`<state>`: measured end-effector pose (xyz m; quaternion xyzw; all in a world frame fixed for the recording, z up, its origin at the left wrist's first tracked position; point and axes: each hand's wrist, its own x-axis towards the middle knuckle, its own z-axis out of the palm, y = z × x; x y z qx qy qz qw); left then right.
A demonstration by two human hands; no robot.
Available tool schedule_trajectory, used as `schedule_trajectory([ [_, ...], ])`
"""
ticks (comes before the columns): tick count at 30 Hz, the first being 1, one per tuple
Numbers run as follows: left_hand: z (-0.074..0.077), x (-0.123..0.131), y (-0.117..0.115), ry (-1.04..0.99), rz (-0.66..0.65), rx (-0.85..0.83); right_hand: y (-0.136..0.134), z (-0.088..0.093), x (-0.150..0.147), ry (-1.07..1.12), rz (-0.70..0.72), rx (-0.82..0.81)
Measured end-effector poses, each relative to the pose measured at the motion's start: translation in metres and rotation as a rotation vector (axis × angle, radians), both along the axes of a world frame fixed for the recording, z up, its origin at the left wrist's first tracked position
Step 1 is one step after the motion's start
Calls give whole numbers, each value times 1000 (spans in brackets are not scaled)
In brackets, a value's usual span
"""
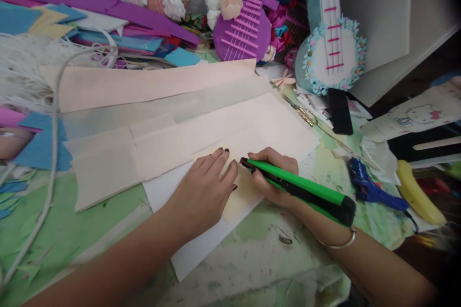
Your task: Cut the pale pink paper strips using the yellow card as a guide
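My left hand [205, 187] lies flat with its fingers stretched out, pressing down a small pale yellow sheet [239, 199] that rests on a white sheet [194, 249]. My right hand [272, 172] is wrapped round a green utility knife [302, 189], whose black tip touches the yellow sheet just right of my left fingers. A thin bracelet [340, 242] sits on my right wrist. Cream foam sheets [173, 139] lie overlapped behind both hands.
A blue glue gun [370, 187] and a banana [418, 196] lie at the right. Scissors [304, 112] and a black object [340, 110] sit behind. Purple [245, 29] and teal [331, 53] craft instruments, paper flowers and coloured foam crowd the back. A white cord [54, 153] runs down the left.
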<state>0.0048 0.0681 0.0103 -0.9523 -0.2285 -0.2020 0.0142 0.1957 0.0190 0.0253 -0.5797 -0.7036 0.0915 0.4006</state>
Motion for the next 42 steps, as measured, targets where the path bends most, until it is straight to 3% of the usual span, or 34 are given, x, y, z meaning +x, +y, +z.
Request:
schedule_trajectory([
  [42, 0, -1, 0, -4, -9, 1, -7, 3, 1, -39, 29, 43],
])
